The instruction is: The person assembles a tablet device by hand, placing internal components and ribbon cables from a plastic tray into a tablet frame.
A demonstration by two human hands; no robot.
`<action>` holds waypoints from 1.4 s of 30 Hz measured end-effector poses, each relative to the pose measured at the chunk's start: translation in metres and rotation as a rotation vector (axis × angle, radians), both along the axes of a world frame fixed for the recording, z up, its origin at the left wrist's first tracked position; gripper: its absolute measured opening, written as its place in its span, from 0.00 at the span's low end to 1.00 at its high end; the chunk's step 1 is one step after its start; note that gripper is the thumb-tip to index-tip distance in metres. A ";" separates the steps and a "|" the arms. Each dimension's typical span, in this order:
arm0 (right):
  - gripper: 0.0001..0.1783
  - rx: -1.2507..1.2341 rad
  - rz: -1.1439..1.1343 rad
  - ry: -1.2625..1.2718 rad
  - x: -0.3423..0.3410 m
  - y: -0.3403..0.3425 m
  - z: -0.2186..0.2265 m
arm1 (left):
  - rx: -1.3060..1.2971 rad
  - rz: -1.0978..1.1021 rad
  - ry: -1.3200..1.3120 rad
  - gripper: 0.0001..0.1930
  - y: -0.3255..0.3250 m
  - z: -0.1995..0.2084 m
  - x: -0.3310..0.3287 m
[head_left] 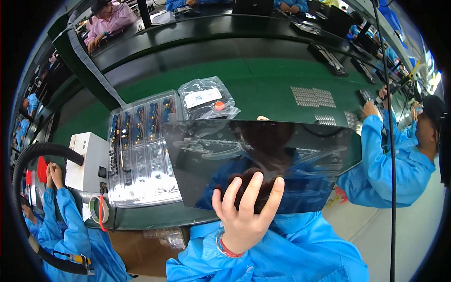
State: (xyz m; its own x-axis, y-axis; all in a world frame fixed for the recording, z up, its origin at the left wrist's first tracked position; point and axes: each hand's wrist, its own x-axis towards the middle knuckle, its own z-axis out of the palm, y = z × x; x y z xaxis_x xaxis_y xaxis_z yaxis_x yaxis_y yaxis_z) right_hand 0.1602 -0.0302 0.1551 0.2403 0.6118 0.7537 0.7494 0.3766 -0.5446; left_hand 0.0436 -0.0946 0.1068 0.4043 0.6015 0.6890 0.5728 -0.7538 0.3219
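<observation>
A large glossy black screen panel (pixel 310 174) is held up in front of me, tilted. Clear film wrinkles across its face, and dark reflections show in it. My left hand (pixel 244 211) grips its near edge, with the fingers spread up over the front; the thumb is out of sight. A fingertip of my right hand (pixel 263 118) shows over the panel's far edge, and the panel hides the rest of that hand. Left of the panel lies a clear plastic tray (pixel 141 162) holding several small blue-and-gold parts. Behind the panel's left half sits a clear bag (pixel 204 96) with a white label and an orange dot.
A white box (pixel 87 162) with a black hose (pixel 42 149) stands at the left, beside a tape roll (pixel 98 210). Rows of small metal parts (pixel 312 97) lie on the green bench (pixel 263 70). A co-worker in blue (pixel 390 164) works at the right; others sit left and beyond.
</observation>
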 end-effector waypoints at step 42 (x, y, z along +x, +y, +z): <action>0.25 -0.711 -0.071 -0.115 0.096 -0.031 -0.063 | -0.747 -0.098 0.083 0.15 0.028 -0.037 -0.105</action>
State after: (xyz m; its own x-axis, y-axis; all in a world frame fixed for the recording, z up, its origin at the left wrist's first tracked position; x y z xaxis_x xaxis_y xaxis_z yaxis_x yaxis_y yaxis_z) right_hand 0.2567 -0.0614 0.0916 0.2411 0.9493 0.2017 0.8260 -0.0916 -0.5562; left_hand -0.0610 -0.0666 0.0698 0.5127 0.8551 0.0770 0.5595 -0.4007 0.7255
